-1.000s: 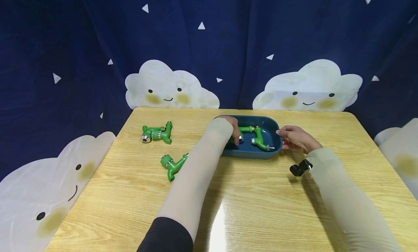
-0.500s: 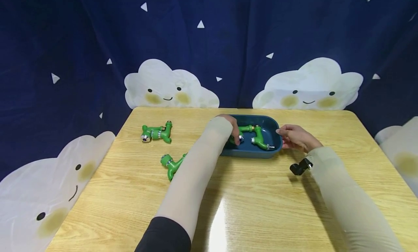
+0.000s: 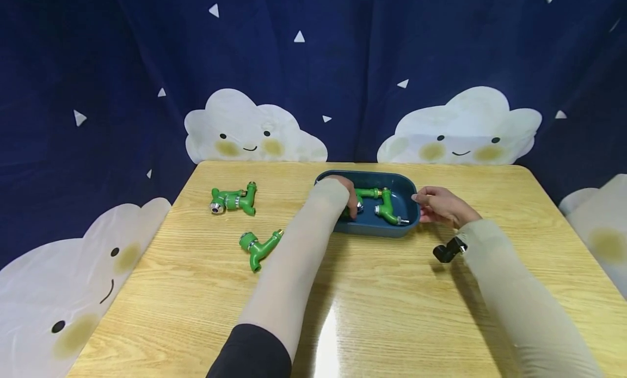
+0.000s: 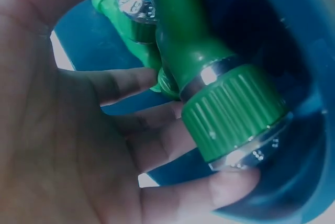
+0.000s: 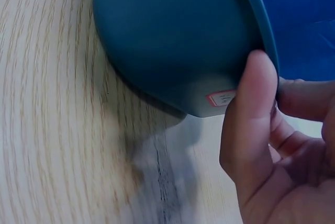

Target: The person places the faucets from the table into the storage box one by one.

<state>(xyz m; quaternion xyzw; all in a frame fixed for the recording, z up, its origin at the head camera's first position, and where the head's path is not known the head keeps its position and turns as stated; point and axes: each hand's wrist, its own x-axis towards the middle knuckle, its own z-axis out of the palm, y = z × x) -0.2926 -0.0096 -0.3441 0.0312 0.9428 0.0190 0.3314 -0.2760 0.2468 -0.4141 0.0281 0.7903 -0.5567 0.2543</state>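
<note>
Reaching down into the left end of the blue tub (image 3: pixel 377 232), the person's left hand (image 3: pixel 345 188) holds a green tap (image 4: pixel 209 56), its fingers spread and bent round the ribbed knob (image 4: pixel 235 111). How firmly they press cannot be told; from above, the hand and wrist hide most of this tap. The knob ends in a shiny chrome cap, with one fingertip lying against it.

At the right end of the tub, the right hand (image 3: pixel 443 205) pinches the rim between thumb and fingers. A small sticker (image 5: pixel 222 97) with a red edge is on the tub's outer wall just beside that thumb; its writing is too blurred to read. A little black device (image 3: pixel 448 251) sits at the right sleeve (image 3: pixel 519 291), nearer the person than the tub.

Inside the tub, a middle tap (image 3: pixel 368 193) lies just right of the left hand, its brass end close to a bent tap (image 3: pixel 387 207) in the right half.

Left of the tub, two more green pieces lie on the wooden table (image 3: pixel 161 291): a branching tap (image 3: pixel 232 200) well apart from it, and a single tap (image 3: pixel 259 250) nearer the person, beside the left sleeve (image 3: pixel 294 263). Behind the tub hangs a dark blue curtain (image 3: pixel 343 56) with white triangles and smiling clouds.
</note>
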